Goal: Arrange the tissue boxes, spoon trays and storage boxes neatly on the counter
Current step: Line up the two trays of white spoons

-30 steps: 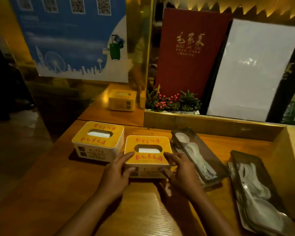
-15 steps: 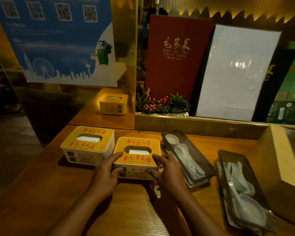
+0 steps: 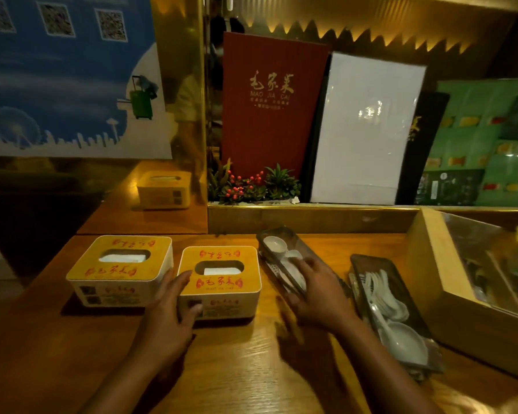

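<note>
Two yellow-topped tissue boxes stand side by side on the wooden counter [image 3: 240, 369]: the left tissue box [image 3: 123, 270] and the middle tissue box [image 3: 222, 282]. My left hand [image 3: 174, 315] rests against the middle box's left front corner, thumb on its front face. My right hand [image 3: 320, 294] lies with spread fingers over the near end of a dark spoon tray [image 3: 281, 258] holding white spoons. A second spoon tray [image 3: 392, 312] with several white spoons lies further right. A wooden storage box [image 3: 440, 273] with a clear lid sits at the right edge.
A raised gold ledge [image 3: 311, 216] runs behind the counter, with a small plant with red berries [image 3: 251, 186], a red menu [image 3: 269, 106] and a white board [image 3: 368, 130]. A mirrored panel [image 3: 174, 115] on the left reflects a tissue box. The counter's left edge drops to the floor.
My right hand has left the middle tissue box and moved right onto the nearer spoon tray. My left hand stays at that box. The camera view has shifted slightly.
</note>
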Motion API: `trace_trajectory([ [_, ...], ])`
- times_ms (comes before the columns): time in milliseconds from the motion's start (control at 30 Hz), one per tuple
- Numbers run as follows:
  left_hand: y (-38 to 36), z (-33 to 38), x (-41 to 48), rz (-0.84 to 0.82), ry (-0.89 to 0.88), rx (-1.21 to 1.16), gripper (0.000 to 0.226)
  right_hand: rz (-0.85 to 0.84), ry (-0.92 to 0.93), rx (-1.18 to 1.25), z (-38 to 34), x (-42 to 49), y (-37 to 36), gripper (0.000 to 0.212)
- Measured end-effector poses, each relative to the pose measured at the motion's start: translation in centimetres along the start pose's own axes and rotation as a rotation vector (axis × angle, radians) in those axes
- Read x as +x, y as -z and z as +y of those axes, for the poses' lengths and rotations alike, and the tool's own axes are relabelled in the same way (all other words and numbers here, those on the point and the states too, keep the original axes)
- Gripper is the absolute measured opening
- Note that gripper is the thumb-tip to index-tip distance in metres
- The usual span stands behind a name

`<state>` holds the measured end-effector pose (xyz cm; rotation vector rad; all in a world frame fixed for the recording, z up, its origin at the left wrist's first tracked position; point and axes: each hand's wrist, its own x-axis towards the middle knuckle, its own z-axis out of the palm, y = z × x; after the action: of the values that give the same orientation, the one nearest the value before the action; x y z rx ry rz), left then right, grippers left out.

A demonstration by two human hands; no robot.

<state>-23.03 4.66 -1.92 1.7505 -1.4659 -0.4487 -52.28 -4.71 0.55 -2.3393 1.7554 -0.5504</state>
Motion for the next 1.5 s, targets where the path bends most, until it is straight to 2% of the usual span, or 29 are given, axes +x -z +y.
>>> trace_trajectory([
  [67,0.0,1.1,-0.3,0.095,-0.083,0.053,0.065,-0.07,-0.099,-0.163,2.1,0.1,1.1,0.092],
  [133,-0.3,2.7,-0.7,0.151,-0.237,0.055,0.059,-0.159,-0.136,-0.229,3.3,-0.4,1.3,0.094],
  [233,-1.6,5.4,-1.6,0.096,-0.442,0.031,0.052,-0.165,-0.166,-0.202,3.5,-1.5,1.2,0.095],
  [300,-3.2,6.7,-2.5,0.024,-0.474,-0.026,0.051,-0.13,-0.191,-0.191,2.7,-2.6,0.9,0.097],
  [367,-5.3,7.4,-3.4,-0.095,-0.416,-0.094,0.052,-0.07,-0.198,-0.193,1.5,-4.1,0.2,0.096],
  [433,-7.5,7.6,-4.2,-0.242,-0.285,-0.188,0.055,-0.005,-0.182,-0.18,0.5,-5.8,-0.6,0.099],
  [500,-9.3,7.8,-4.7,-0.365,-0.138,-0.289,0.057,-0.011,-0.165,-0.139,0.2,-7.1,-1.0,0.103],
  [567,-10.6,7.8,-5.1,-0.416,-0.058,-0.383,0.058,-0.063,-0.152,-0.109,0.5,-8.0,-1.2,0.102],
  [700,-11.9,8.4,-6.1,-0.382,-0.021,-0.409,0.053,-0.094,-0.096,-0.086,1.3,-8.7,-1.3,0.1],
  [833,-12.6,9.1,-6.8,-0.319,-0.022,-0.346,0.063,-0.144,-0.045,0.044,2.8,-8.7,-0.6,0.093],
  [967,-13.5,11.1,-7.8,-0.101,-0.049,-0.175,0.062,-0.129,0.029,0.073,6.3,-10.4,2.5,0.083],
  [1033,-14.3,13.1,-8.8,0.044,-0.103,-0.053,0.059,-0.041,0.017,0.012,9.2,-11.7,4.9,0.075],
  [1100,-15.7,15.0,-9.7,0.094,-0.205,0.055,0.056,0.03,-0.044,-0.092,12.3,-13.1,7.0,0.075],
  [1167,-17.5,16.3,-10.1,0.056,-0.267,0.205,0.056,-0.048,-0.128,-0.201,14.9,-14.1,8.3,0.086],
  [1233,-18.9,17.3,-10.4,-0.002,-0.262,0.304,0.057,-0.179,-0.163,-0.192,16.7,-14.8,8.5,0.092],
  [1333,-20.2,18.6,-11.2,-0.065,-0.218,0.21,0.056,-0.214,-0.125,-0.017,17.9,-15.0,7.7,0.079],
  [1400,-21.1,19.4,-12.0,-0.109,-0.264,0.208,0.058,-0.193,-0.088,0.039,18.5,-14.4,7.1,0.07],
  [1500,-22.6,20.0,-13.0,-0.203,-0.267,0.227,0.062,-0.194,-0.04,0.102,19.3,-13.2,6.6,0.068],
])
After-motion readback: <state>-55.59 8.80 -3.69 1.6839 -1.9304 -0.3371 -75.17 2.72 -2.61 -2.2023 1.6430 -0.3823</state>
